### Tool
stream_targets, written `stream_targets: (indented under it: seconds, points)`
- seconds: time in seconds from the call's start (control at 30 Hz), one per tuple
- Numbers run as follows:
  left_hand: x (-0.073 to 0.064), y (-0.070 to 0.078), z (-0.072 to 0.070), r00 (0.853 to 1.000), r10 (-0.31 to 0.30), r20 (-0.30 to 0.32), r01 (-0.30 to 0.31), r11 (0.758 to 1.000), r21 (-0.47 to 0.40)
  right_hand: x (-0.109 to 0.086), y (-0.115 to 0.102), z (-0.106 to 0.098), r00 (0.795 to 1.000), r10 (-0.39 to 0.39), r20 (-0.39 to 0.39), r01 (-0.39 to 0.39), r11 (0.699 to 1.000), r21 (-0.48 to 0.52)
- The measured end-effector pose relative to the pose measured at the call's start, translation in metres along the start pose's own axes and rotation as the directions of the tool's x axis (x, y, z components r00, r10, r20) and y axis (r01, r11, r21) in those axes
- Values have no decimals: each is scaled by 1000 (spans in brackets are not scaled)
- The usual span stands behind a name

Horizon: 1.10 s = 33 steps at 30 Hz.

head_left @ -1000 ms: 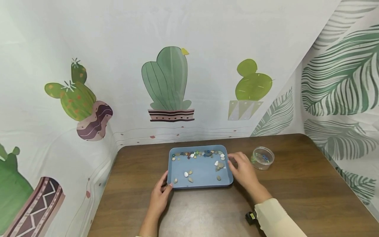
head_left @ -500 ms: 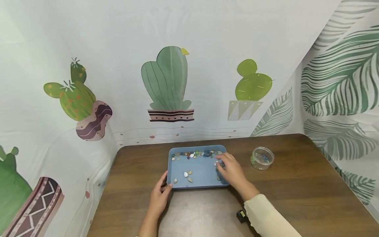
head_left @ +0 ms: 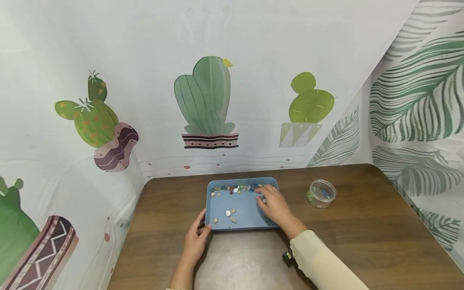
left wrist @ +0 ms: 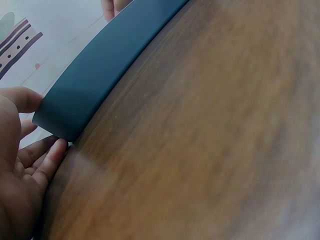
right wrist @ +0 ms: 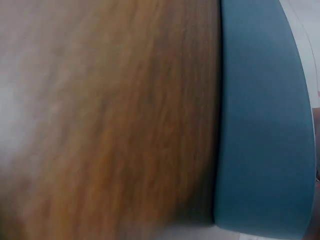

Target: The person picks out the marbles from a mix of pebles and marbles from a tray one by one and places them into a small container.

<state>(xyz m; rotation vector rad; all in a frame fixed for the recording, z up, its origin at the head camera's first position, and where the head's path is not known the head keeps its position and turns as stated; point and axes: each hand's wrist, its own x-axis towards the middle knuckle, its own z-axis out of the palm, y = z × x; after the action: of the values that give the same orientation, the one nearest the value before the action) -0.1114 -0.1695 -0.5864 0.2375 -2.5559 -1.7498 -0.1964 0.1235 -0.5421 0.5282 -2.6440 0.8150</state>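
A shallow blue tray lies on the wooden table, with small stones in it. My left hand grips the tray's near left corner; in the left wrist view its thumb and fingers lie around the tray wall. Over the tray's right side is my right hand, thumb and index apart and no stone visible between them. It covers most of the stones there; a bit of a white stone shows beneath it. Colored stones line the far edge. A white pebble and several tan ones lie at the near left.
Right of the tray stands a clear round container with a few blue and green pieces inside. A black strapped device sits at my right wrist, by the sleeve. Behind the wooden table hangs a cactus-print cloth.
My right hand has moved left from the tray's right rim to above its right-hand stones. The left hand stays at the near left corner, and the tray has not visibly moved.
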Motion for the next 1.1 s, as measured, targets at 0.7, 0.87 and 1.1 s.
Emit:
stream_targets:
  seconds: [0.7, 0.87, 1.1]
  points:
    - [0, 0, -1, 1000, -7, 11, 7, 1000, 1, 20, -3, 30, 997, 50, 50, -47, 997, -66]
    - [0, 1, -1, 1000, -2, 3, 2, 1000, 1, 21, -3, 32, 996, 57, 65, -51, 995, -89]
    - [1, -1, -1, 1000, -13, 13, 13, 1000, 5, 20, 1, 35, 994, 45, 100, -32, 992, -126]
